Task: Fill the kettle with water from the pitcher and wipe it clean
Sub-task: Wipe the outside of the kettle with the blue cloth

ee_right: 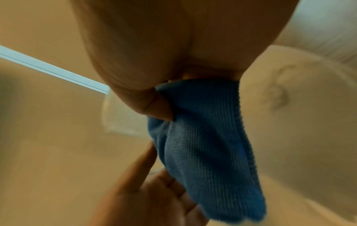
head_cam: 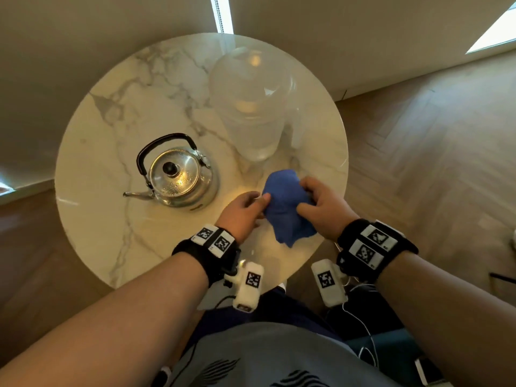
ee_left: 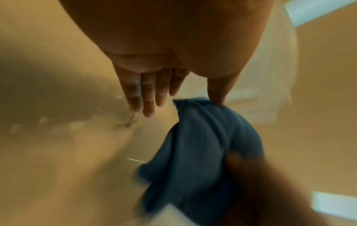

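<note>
Right hand (head_cam: pixel 325 208) grips blue cloth (head_cam: pixel 284 210) above worktop (head_cam: pixel 111 224) near edge; left hand (head_cam: pixel 241 212) touches cloth's side. Kettle (head_cam: pixel 181 177), lid on, stands left; clear pitcher (head_cam: pixel 251 113) behind cloth.

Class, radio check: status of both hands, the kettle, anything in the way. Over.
Right hand grips blue cloth; left hand fingers straight, thumb touching it. Kettle lidded, untouched. Pitcher behind, not blocking.

A round white marble tabletop (head_cam: pixel 117 129) with grey veining stands close to plain beige walls (head_cam: pixel 83 51). A light wooden herringbone floor (head_cam: pixel 432 163) spreads to the right. A narrow bright strip (head_cam: pixel 222 12) glows behind, and a window (head_cam: pixel 494 29) shines at the upper right.
</note>
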